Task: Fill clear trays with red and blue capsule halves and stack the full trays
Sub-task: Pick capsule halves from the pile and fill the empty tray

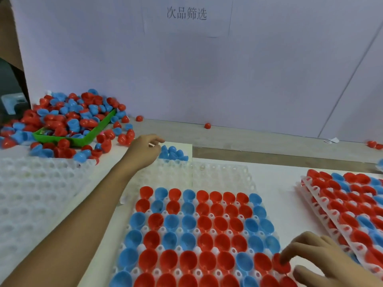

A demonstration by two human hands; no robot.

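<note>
Right hand [323, 257] pinching red capsule half [280, 264] at tray edge [275, 228]

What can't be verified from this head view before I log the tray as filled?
- Front rows of the filled tray: cut off by the bottom edge.
- Right stack of trays: cut off by the right edge; tray count unclear.
- Right hand: its fingers cover the red half, so seating is unclear.
- Left hand: grip contents hidden by curled fingers.
</note>
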